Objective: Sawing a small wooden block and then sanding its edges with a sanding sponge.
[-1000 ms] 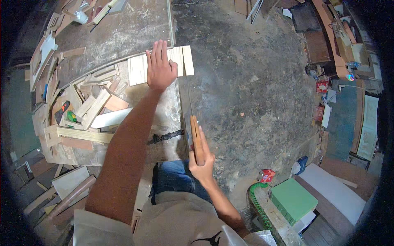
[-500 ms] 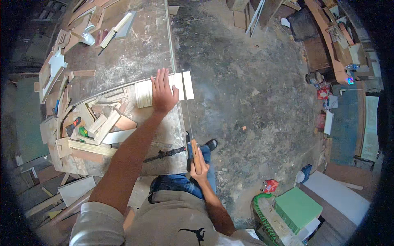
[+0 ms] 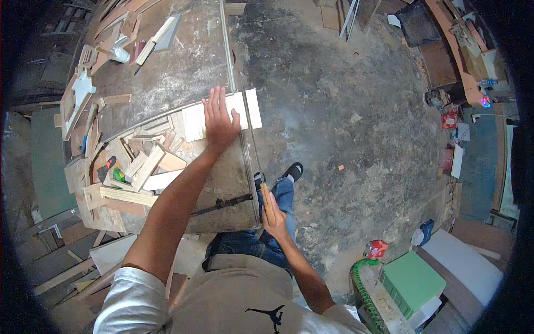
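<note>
A pale wooden board [image 3: 193,124] lies across the workbench's right edge, its right end sticking out over the floor. My left hand [image 3: 221,121] presses flat on it with the fingers stretched out and slightly apart. My right hand [image 3: 276,224] is closed around the wooden handle [image 3: 268,206] of a handsaw, beside the bench's near right corner. The thin saw blade [image 3: 250,131] runs away from me and crosses the board near its overhanging end, just right of my left hand.
Wood offcuts [image 3: 146,167] are heaped left of my left arm, with a green-and-black tape measure [image 3: 118,175] among them. A dark bar clamp [image 3: 222,204] lies along the near bench edge. A green box [image 3: 413,282] and a coiled green hose [image 3: 362,289] sit at lower right.
The view has shifted slightly. My right foot has moved forward on the floor. My left hand stays on the board, and my right hand keeps its grip on the handsaw.
</note>
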`<action>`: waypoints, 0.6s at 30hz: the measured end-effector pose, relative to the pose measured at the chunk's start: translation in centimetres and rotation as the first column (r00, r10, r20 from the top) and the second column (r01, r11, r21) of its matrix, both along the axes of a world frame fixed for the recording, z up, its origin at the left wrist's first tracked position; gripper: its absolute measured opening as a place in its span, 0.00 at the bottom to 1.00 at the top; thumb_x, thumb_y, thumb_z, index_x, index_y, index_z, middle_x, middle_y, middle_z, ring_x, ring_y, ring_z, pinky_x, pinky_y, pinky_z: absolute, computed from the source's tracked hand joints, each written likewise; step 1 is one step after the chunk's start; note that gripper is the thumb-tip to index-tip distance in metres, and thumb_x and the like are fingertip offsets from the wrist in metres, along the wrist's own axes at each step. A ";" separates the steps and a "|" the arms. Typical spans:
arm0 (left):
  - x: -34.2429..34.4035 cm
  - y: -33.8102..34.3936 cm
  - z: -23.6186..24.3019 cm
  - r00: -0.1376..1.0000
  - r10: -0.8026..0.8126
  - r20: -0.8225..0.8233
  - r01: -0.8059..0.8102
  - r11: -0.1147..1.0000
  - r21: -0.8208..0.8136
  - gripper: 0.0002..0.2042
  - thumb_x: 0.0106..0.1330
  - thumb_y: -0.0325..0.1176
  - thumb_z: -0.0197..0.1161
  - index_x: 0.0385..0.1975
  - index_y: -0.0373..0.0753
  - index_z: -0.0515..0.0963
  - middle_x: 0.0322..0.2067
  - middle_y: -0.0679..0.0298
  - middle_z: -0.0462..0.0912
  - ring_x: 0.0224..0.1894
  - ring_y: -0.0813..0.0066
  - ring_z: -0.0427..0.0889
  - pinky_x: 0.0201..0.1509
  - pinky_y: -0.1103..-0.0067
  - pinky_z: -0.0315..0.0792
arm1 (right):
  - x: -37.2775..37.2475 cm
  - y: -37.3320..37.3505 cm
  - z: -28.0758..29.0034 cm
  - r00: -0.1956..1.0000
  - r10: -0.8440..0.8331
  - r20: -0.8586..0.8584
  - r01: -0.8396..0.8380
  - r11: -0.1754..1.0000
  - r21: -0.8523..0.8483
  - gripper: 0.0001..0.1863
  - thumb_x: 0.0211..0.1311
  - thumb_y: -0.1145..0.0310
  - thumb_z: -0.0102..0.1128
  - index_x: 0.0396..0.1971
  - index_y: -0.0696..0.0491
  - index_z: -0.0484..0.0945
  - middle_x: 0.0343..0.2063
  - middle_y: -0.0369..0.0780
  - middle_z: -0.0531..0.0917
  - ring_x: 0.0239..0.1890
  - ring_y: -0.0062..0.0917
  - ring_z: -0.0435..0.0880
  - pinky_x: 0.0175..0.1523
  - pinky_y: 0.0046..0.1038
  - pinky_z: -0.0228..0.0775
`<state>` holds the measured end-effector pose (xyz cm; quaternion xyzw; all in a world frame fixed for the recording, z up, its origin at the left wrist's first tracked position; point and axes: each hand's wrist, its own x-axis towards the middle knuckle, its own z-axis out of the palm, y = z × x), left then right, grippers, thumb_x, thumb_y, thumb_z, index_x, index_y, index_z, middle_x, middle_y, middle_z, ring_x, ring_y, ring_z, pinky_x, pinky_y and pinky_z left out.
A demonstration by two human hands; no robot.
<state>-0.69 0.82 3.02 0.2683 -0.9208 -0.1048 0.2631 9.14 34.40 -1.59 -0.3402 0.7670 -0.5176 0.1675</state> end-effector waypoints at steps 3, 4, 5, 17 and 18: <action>1.1 -0.8 -0.3 1.000 -0.010 -0.014 0.010 1.000 0.020 0.33 0.63 0.29 0.54 0.71 0.29 0.60 0.71 0.45 0.62 0.77 0.48 0.56 0.80 0.49 0.45 | 0.2 0.0 0.0 0.992 0.017 0.127 -0.017 1.000 0.000 0.35 0.64 0.80 0.63 0.71 0.61 0.63 0.63 0.53 0.77 0.60 0.44 0.82 0.60 0.34 0.77; 1.2 -0.9 -0.4 1.000 -0.022 -0.022 0.023 0.999 0.032 0.32 0.64 0.28 0.53 0.71 0.29 0.60 0.71 0.46 0.62 0.77 0.48 0.56 0.80 0.49 0.45 | 0.3 -0.1 -0.3 0.991 0.017 0.129 -0.018 1.000 0.003 0.35 0.64 0.80 0.63 0.71 0.61 0.63 0.63 0.53 0.77 0.60 0.44 0.82 0.60 0.34 0.77; 1.1 -0.9 -0.4 1.000 -0.021 -0.020 0.021 0.999 0.034 0.32 0.64 0.28 0.53 0.71 0.29 0.60 0.71 0.46 0.62 0.77 0.48 0.56 0.80 0.49 0.45 | 0.4 -0.3 -0.7 0.995 -0.010 0.096 0.011 1.000 -0.011 0.34 0.65 0.78 0.63 0.71 0.62 0.64 0.60 0.54 0.79 0.55 0.42 0.85 0.55 0.33 0.79; 1.0 -0.3 -0.1 1.000 0.011 0.004 -0.011 1.000 -0.016 0.31 0.64 0.26 0.51 0.71 0.28 0.60 0.71 0.47 0.63 0.78 0.49 0.55 0.80 0.50 0.44 | -3.3 -0.8 -5.0 0.961 0.204 -0.186 -0.200 0.979 0.038 0.38 0.66 0.74 0.66 0.72 0.62 0.59 0.58 0.56 0.80 0.54 0.49 0.85 0.57 0.36 0.78; 1.4 -0.4 -0.1 1.000 0.015 0.017 -0.014 1.000 -0.024 0.32 0.64 0.26 0.51 0.71 0.27 0.60 0.71 0.47 0.63 0.77 0.49 0.55 0.80 0.50 0.45 | -3.9 -1.1 -4.1 0.933 0.297 -0.205 -0.290 0.955 0.062 0.40 0.66 0.74 0.67 0.73 0.62 0.57 0.57 0.57 0.80 0.53 0.50 0.85 0.56 0.37 0.79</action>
